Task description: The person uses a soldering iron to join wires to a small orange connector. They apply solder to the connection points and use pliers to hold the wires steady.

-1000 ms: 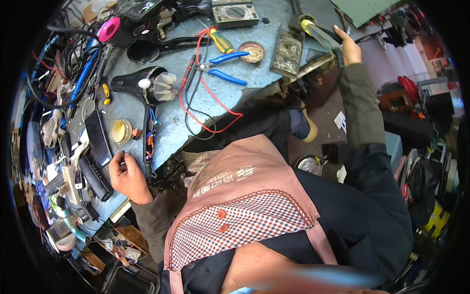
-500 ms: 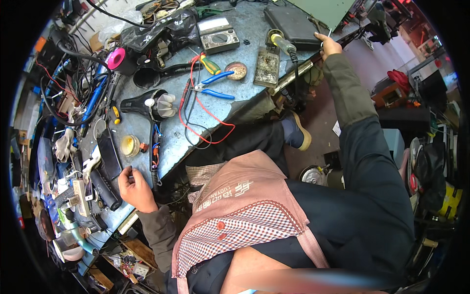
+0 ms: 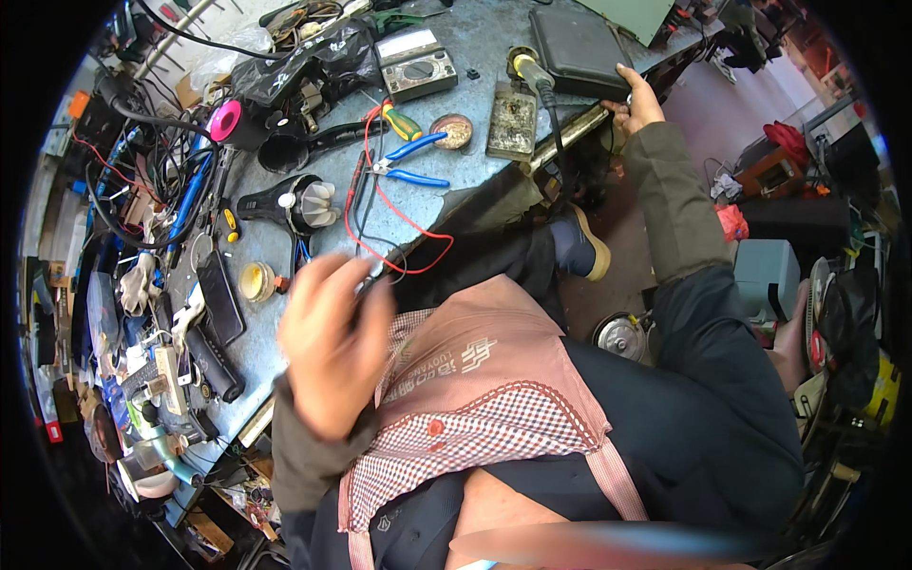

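Note:
My right hand (image 3: pixel 642 104) is at the near right corner of a flat black case (image 3: pixel 581 46). Its thumb lies along the case's edge and the fingers curl in beside the bench edge; what is between them is hidden. My left hand (image 3: pixel 334 342) is raised over the bench's front edge, fingers bent and smeared by motion. A small dark and silvery piece shows at its fingertips, too blurred to name. Behind that hand lies a black hair dryer (image 3: pixel 275 204) with its clear fan exposed and wires in its handle, which the hand mostly covers.
Blue-handled pliers (image 3: pixel 415 178), red and black test leads (image 3: pixel 446 249), a screwdriver (image 3: pixel 404 123) and a multimeter (image 3: pixel 416 68) lie on the bench. A soldering iron (image 3: pixel 532 71) rests by a metal block (image 3: pixel 513 123). A phone (image 3: pixel 220 299) and cream tub (image 3: pixel 256 281) sit left.
My left hand has risen from beside the phone and moved right, across the dryer's handle. The tool tip seen at my right hand no longer shows; that hand now sits lower against the case's corner.

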`<state>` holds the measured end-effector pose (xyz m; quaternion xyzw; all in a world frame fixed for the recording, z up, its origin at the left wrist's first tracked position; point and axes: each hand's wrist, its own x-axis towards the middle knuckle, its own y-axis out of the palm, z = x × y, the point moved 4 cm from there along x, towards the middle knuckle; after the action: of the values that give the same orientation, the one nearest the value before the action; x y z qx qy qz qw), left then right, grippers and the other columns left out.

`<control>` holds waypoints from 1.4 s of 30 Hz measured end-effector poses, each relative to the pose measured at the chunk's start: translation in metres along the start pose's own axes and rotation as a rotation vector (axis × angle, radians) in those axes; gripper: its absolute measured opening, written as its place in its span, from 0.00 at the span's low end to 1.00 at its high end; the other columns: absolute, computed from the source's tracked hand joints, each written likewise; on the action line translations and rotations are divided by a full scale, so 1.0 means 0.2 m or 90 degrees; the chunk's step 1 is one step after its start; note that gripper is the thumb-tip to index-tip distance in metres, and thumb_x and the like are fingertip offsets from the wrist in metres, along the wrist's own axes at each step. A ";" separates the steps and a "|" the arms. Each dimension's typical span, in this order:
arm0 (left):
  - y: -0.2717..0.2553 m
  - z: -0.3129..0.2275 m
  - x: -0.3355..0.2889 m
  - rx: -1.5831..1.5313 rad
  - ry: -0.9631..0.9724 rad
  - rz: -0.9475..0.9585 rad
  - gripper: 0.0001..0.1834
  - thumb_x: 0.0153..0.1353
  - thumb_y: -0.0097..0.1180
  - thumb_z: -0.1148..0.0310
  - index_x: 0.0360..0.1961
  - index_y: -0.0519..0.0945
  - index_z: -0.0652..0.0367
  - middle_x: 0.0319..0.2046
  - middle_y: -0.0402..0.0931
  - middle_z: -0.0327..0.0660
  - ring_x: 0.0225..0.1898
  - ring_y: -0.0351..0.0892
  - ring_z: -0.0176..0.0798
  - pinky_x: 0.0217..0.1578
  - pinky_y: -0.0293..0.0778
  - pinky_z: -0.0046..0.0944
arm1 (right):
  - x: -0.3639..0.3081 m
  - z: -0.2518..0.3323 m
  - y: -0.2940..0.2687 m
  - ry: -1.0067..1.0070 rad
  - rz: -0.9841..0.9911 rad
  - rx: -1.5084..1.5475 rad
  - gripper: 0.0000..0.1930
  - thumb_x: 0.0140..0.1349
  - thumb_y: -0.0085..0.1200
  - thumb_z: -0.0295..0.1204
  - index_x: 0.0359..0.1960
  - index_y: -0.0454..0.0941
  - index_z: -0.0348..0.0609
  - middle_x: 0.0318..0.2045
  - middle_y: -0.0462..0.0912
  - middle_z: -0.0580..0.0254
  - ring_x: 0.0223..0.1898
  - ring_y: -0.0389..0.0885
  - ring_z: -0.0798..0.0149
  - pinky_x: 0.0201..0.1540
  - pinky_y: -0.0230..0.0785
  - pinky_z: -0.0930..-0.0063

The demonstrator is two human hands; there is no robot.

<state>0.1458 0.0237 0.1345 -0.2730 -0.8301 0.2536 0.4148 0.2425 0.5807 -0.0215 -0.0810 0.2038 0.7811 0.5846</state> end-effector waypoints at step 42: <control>0.32 0.10 -0.30 -0.162 -0.120 0.401 0.11 0.61 0.70 0.68 0.41 0.87 0.63 0.34 0.83 0.51 0.35 0.86 0.55 0.37 0.81 0.48 | -1.06 -1.41 -0.54 0.209 0.242 0.202 0.14 0.60 0.73 0.40 0.41 0.82 0.52 0.34 0.83 0.72 0.23 0.72 0.77 0.20 0.59 0.84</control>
<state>0.1756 0.0272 0.0495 -0.5408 -0.7645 0.2878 0.2006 0.3776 0.3029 -0.2239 -0.0744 0.4267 0.8114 0.3925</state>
